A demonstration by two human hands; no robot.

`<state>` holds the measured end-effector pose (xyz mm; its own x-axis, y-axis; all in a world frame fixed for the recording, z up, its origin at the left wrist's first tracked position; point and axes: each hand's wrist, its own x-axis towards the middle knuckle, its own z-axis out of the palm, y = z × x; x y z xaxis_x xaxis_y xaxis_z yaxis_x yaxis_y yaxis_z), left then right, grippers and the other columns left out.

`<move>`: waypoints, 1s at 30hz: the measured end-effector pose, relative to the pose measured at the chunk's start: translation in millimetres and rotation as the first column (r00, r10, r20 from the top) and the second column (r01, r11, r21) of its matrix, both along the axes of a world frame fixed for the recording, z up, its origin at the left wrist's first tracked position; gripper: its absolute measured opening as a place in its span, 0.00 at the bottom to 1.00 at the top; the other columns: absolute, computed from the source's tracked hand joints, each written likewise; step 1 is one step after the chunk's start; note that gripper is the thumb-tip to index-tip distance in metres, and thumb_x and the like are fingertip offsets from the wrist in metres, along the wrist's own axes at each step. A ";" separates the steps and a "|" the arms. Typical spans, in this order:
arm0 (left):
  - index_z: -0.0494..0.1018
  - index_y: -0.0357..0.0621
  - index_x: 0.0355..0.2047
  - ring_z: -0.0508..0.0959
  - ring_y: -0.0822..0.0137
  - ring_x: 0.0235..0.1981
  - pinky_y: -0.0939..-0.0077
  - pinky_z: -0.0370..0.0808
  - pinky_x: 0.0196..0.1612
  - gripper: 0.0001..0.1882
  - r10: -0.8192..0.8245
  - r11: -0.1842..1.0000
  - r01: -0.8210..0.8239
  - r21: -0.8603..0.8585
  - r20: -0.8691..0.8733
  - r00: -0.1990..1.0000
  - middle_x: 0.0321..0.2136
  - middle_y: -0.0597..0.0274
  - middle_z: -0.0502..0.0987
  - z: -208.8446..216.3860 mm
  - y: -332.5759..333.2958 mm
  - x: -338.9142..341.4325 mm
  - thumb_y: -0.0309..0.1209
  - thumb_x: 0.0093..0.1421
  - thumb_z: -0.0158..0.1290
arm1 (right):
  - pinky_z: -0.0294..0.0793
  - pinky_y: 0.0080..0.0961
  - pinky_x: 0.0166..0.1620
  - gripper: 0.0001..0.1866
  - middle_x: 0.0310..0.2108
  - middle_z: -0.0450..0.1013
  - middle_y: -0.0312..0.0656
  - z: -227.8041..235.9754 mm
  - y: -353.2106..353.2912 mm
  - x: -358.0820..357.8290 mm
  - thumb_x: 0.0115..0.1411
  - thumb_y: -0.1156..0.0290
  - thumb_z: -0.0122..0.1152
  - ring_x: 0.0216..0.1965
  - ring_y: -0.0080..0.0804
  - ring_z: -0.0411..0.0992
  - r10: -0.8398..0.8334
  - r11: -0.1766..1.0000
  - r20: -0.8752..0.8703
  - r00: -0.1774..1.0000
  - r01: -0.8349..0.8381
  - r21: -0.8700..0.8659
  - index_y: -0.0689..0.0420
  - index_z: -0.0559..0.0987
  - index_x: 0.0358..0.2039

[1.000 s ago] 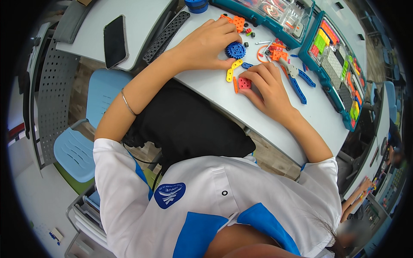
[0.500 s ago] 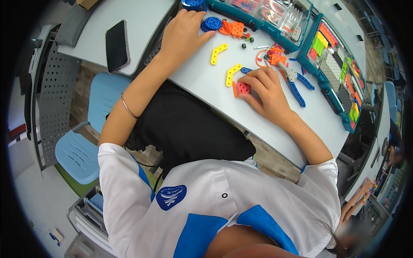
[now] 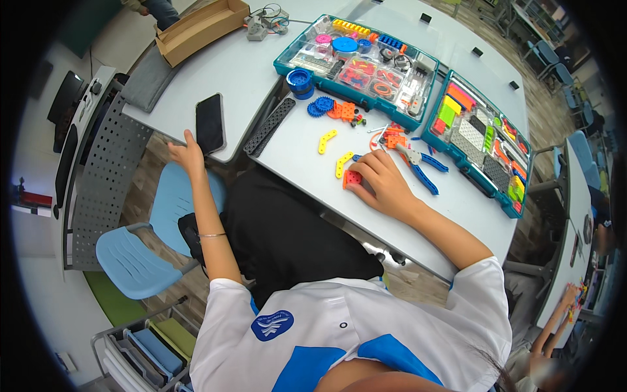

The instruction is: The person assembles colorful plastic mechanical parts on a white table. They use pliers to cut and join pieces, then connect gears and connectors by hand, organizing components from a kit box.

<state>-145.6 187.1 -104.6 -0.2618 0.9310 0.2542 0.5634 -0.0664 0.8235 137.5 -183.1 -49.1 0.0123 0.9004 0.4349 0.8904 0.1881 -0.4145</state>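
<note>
My left hand (image 3: pixel 188 155) is off the table, beside the lower left of a black phone (image 3: pixel 209 124); its fingers are apart and it holds nothing. My right hand (image 3: pixel 384 184) is curled on the white table, thumb and fingertips around a red building block with holes (image 3: pixel 353 178). An orange strip (image 3: pixel 345 180) stands against the block's left side. Just beyond lie a yellow angled beam (image 3: pixel 343 163) and, farther off, another yellow beam (image 3: pixel 326 141). Blue-handled pliers (image 3: pixel 423 171) lie right of my right hand, near orange pieces (image 3: pixel 394 138).
Blue gears (image 3: pixel 320 106), a blue wheel (image 3: pixel 300 82) and orange parts (image 3: pixel 343 111) sit farther back. Two teal-edged parts cases (image 3: pixel 366 98) (image 3: pixel 486 134) stand behind. Dark perforated beams (image 3: pixel 269 127) lie at the table's left edge. A cardboard box (image 3: pixel 202 29) is at the far left.
My left hand has swung from beside the blue gears to the left, out near the phone. My right hand stays at the red block. The view has shifted, showing more of both cases.
</note>
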 end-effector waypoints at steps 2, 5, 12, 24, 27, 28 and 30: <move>0.39 0.37 0.74 0.57 0.47 0.70 0.58 0.55 0.71 0.43 -0.070 0.970 0.169 -0.172 0.470 0.880 0.72 0.38 0.48 -6.7 4.9 4.6 0.44 0.70 0.49 | 0.69 0.38 0.51 0.17 0.41 0.72 0.45 2.0 -2.2 -0.7 0.57 0.63 0.69 0.46 0.44 0.68 -0.015 1.000 0.009 1.000 0.015 0.007 0.59 0.79 0.44; 0.34 0.39 0.75 0.53 0.50 0.73 0.60 0.54 0.72 0.44 -0.108 0.972 0.219 -0.078 0.681 0.724 0.74 0.41 0.43 -12.8 11.2 1.6 0.41 0.71 0.48 | 0.69 0.38 0.51 0.16 0.42 0.72 0.45 5.6 -2.6 -4.1 0.57 0.65 0.68 0.46 0.45 0.68 -0.027 1.000 0.015 1.000 0.027 0.011 0.58 0.79 0.44; 0.33 0.47 0.76 0.58 0.51 0.71 0.61 0.59 0.71 0.44 -0.085 0.966 0.249 -0.071 0.821 0.565 0.73 0.43 0.48 -6.0 23.8 4.9 0.32 0.70 0.50 | 0.69 0.37 0.50 0.15 0.41 0.71 0.46 3.1 -2.1 -4.4 0.56 0.70 0.66 0.46 0.44 0.69 -0.035 0.999 0.022 0.999 0.034 0.026 0.57 0.80 0.45; 0.38 0.48 0.76 0.60 0.52 0.70 0.60 0.61 0.69 0.43 -0.044 0.969 0.212 -0.126 0.758 0.651 0.73 0.43 0.50 -7.8 11.6 -5.1 0.30 0.70 0.51 | 0.67 0.39 0.50 0.20 0.41 0.70 0.45 6.8 -1.7 -11.5 0.59 0.58 0.67 0.45 0.44 0.67 -0.079 0.996 0.066 0.995 0.081 -0.022 0.58 0.79 0.47; 0.38 0.49 0.76 0.59 0.52 0.71 0.59 0.60 0.70 0.43 -0.056 0.965 0.234 -0.114 0.786 0.616 0.73 0.43 0.49 -8.8 8.5 -9.3 0.31 0.70 0.51 | 0.67 0.39 0.51 0.21 0.41 0.70 0.45 7.4 -1.1 -11.8 0.60 0.58 0.67 0.45 0.44 0.67 -0.088 0.995 0.063 0.994 0.090 -0.034 0.57 0.79 0.48; 0.38 0.50 0.76 0.58 0.51 0.71 0.58 0.59 0.70 0.43 -0.065 0.965 0.239 -0.108 0.784 0.617 0.73 0.43 0.49 -9.9 8.9 -11.4 0.32 0.70 0.51 | 0.67 0.40 0.52 0.21 0.42 0.70 0.45 7.4 -0.9 -12.1 0.60 0.59 0.67 0.46 0.44 0.67 -0.087 0.995 0.072 0.994 0.090 -0.033 0.57 0.78 0.49; 0.37 0.50 0.76 0.57 0.51 0.71 0.58 0.59 0.70 0.43 -0.067 0.964 0.241 -0.109 0.779 0.624 0.73 0.43 0.48 -12.6 9.3 -14.0 0.32 0.70 0.51 | 0.67 0.41 0.52 0.23 0.44 0.71 0.46 8.4 -1.4 -10.8 0.59 0.59 0.67 0.47 0.45 0.67 -0.089 0.995 0.089 0.992 0.092 -0.030 0.57 0.78 0.51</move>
<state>-159.6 196.4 -117.2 -0.1279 0.9806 -0.1488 -0.2770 0.1088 0.9547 126.7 -184.4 -40.7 0.0573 0.9116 0.4071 0.9361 0.0927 -0.3394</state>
